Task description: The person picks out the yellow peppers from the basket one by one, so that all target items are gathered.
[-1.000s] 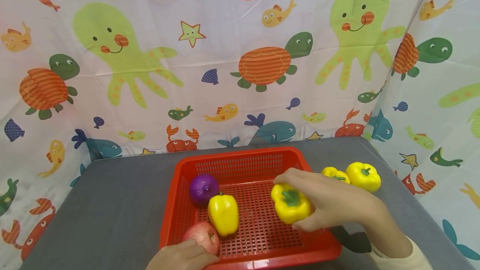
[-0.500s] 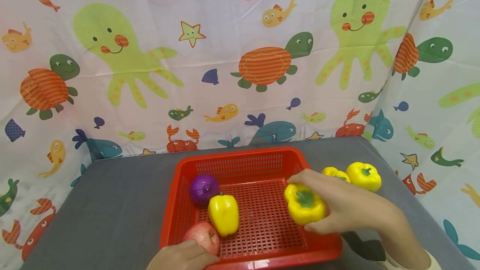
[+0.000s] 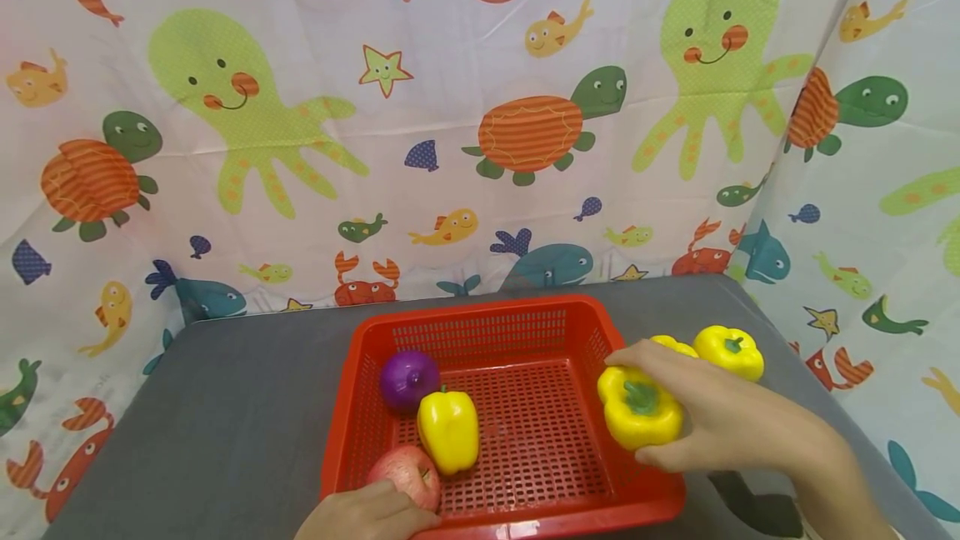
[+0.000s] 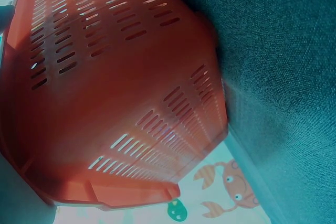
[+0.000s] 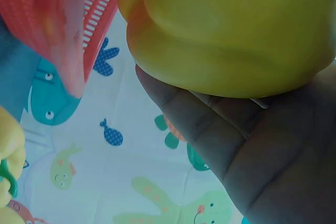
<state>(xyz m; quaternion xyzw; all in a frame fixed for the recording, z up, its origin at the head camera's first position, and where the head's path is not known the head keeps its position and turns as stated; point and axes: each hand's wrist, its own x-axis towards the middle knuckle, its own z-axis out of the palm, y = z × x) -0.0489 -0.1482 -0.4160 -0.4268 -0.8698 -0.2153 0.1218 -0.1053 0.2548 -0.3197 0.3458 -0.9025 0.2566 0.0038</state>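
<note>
My right hand [image 3: 697, 407] grips a yellow bell pepper [image 3: 637, 422] with a green stem, above the right rim of the red plastic basket [image 3: 592, 515]. The right wrist view shows this bell pepper [image 5: 226, 35] up close, with fingers [image 5: 194, 114] around its underside. At the basket's front left corner, my left hand [image 3: 367, 515] holds the rim, its fingers over the edge beside a red apple [image 3: 407, 475]. The basket also contains another yellow bell pepper [image 3: 448, 432] and a round purple vegetable [image 3: 409, 380]. The left wrist view has the basket's slotted outer wall [image 4: 105, 93].
Two more yellow bell peppers stand on the grey table [image 3: 247, 415] right of the basket: one bell pepper [image 3: 729, 350] fully visible, the other bell pepper [image 3: 673, 345] partly behind my right hand. A curtain [image 3: 450, 48] printed with sea animals hangs behind and at the sides.
My right hand has moved right with the bell pepper, from over the basket's inside to its right rim. My left hand and the basket's contents have stayed in place.
</note>
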